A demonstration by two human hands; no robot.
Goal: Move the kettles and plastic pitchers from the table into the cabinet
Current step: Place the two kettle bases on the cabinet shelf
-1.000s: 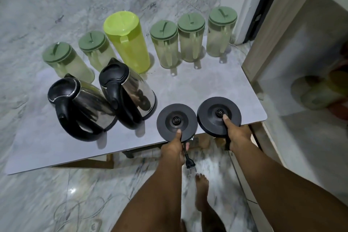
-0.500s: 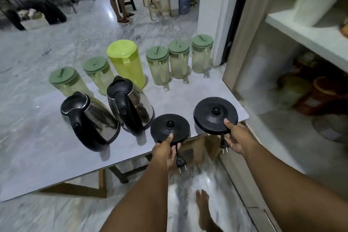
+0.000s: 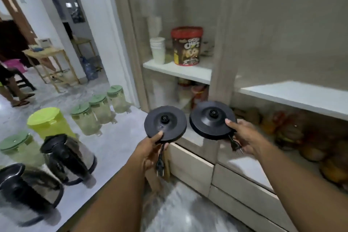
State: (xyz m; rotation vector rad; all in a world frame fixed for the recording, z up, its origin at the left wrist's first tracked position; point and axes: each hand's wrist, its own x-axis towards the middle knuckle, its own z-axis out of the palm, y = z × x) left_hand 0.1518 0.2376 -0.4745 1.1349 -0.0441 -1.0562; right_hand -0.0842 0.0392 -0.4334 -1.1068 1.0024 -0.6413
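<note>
My left hand (image 3: 150, 149) grips a round black kettle base (image 3: 165, 123) by its near edge, its cord and plug hanging below. My right hand (image 3: 244, 135) holds a second black kettle base (image 3: 211, 121), with its plug against my palm. Both bases are lifted in front of the open cabinet (image 3: 222, 73). On the table (image 3: 116, 141) at the left stand two steel kettles with black handles (image 3: 69, 158) (image 3: 28, 192), a lime-green pitcher (image 3: 49, 123) and several clear pitchers with green lids (image 3: 85, 118).
The cabinet's upper left shelf (image 3: 178, 70) carries stacked white cups (image 3: 157, 50) and a red-lidded snack tub (image 3: 187, 45). A white shelf (image 3: 293, 96) runs at the right, with blurred orange and brown items under it. Drawers (image 3: 190, 165) sit below. A person's legs (image 3: 17, 92) are far left.
Both hands have lifted the two bases off the table and carried them right, toward the cabinet. My view has swung up and right, so the cabinet shelves now fill the frame.
</note>
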